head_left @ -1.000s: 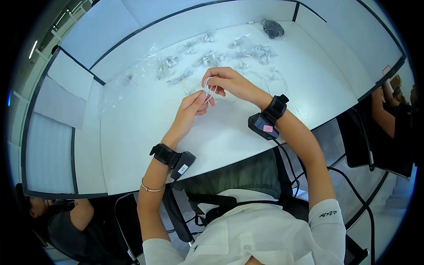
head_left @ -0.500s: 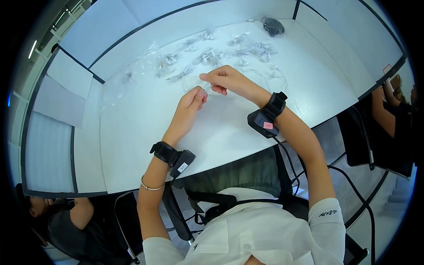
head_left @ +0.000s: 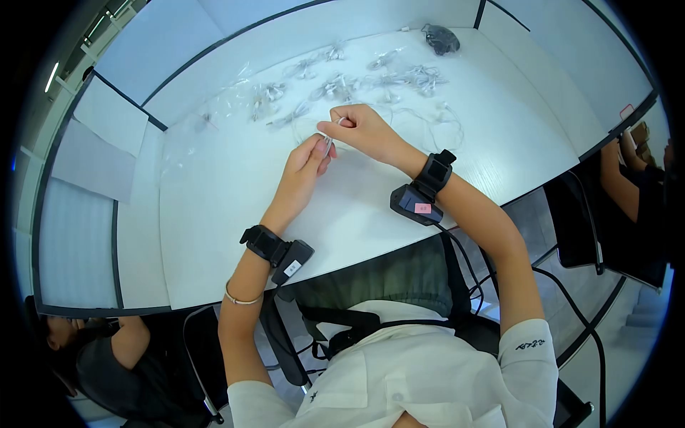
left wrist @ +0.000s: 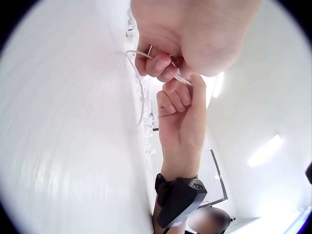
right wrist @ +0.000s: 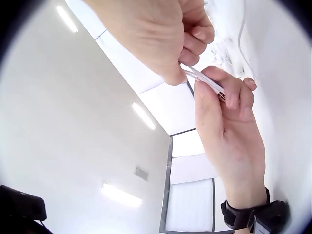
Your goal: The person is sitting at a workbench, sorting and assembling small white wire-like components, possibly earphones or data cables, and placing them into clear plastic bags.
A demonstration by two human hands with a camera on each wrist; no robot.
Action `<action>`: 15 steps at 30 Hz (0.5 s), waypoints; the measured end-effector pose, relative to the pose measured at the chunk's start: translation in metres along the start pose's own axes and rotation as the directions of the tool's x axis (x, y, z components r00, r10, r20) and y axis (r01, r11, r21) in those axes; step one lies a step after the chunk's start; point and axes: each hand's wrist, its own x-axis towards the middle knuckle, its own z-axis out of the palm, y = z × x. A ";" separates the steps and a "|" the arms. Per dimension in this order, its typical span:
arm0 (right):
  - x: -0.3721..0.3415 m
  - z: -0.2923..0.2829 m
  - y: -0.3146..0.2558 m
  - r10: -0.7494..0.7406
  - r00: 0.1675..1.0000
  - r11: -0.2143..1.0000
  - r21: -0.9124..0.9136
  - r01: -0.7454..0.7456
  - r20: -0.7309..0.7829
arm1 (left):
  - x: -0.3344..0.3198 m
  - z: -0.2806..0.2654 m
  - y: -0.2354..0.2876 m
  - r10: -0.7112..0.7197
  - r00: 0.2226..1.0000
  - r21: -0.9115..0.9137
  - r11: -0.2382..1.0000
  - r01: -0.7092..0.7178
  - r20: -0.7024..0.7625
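Both hands meet above the white table [head_left: 235,228], holding a folded white cable [right wrist: 207,80] between them. My left hand [head_left: 303,167] pinches the strands between thumb and curled fingers. The right hand [head_left: 364,134] grips the other end of the fold, its thumb against the strands and its fingers curled in. A small brown, ridged bit [right wrist: 222,96] shows beside the strands at the left fingers; its kind is too small to tell. From the left hand, a loose length of cable [left wrist: 142,92] curves down toward the tabletop.
Several bundles of white cable in clear plastic bags [head_left: 339,87] lie across the back of the table. A dark bundle [head_left: 441,40] sits in the far right corner. Clear plastic wrap [head_left: 235,93] lies at back left. White partitions [head_left: 85,235] edge the table.
The cable loops that stood out between the hands a second ago are now mostly covered by the fingers. The right hand has shifted slightly left, its fingers more curled; the left stays nearly in place.
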 end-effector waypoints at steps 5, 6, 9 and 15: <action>0.000 0.005 0.003 -0.030 1.000 1.000 -0.007 0.030 -0.009 | 0.001 0.000 0.000 -0.013 1.000 -0.011 1.000 0.013 0.002; -0.001 0.006 0.002 -0.031 0.999 1.000 0.000 0.031 -0.016 | 0.001 0.001 0.001 -0.022 1.000 -0.031 0.999 0.022 0.005; -0.002 0.004 -0.001 -0.058 0.998 0.996 -0.063 0.057 -0.008 | 0.001 0.002 0.004 -0.046 0.999 -0.082 0.996 0.044 -0.020; 0.001 -0.011 -0.011 0.206 0.947 0.873 0.390 -0.292 0.248 | 0.006 -0.011 -0.008 -0.030 1.000 -0.110 0.993 0.030 -0.002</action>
